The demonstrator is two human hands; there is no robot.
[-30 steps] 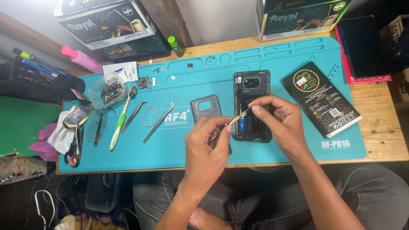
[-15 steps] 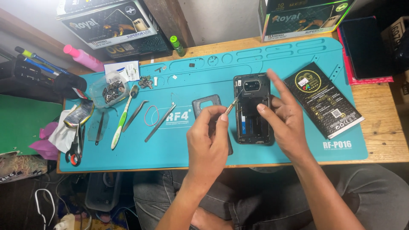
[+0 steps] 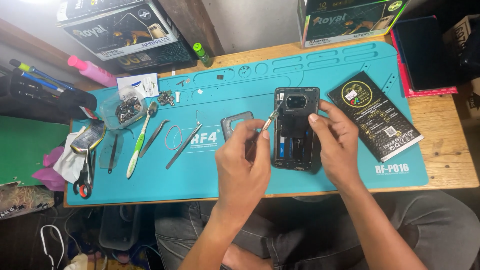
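Observation:
An opened black phone (image 3: pixel 296 127) lies back side up on a teal work mat (image 3: pixel 235 90), its inner parts showing. My left hand (image 3: pixel 242 162) holds a thin screwdriver (image 3: pixel 270 119) whose tip touches the phone's upper left corner. My right hand (image 3: pixel 337 142) rests on the phone's right edge, steadying it. A small dark camera-frame piece (image 3: pixel 234 122) lies on the mat just left of the phone, partly behind my left hand.
On the mat's left lie tweezers (image 3: pixel 184 146), a green-handled brush (image 3: pixel 139 145), a clear cup of small parts (image 3: pixel 122 107) and scissors (image 3: pixel 82 175). A flat black box (image 3: pixel 375 120) sits right of the phone. Cardboard boxes (image 3: pixel 120 30) stand at the back.
The screwdriver tip moved up from the phone's middle to its upper left corner. My right hand shifted from the phone's lower part to its right edge.

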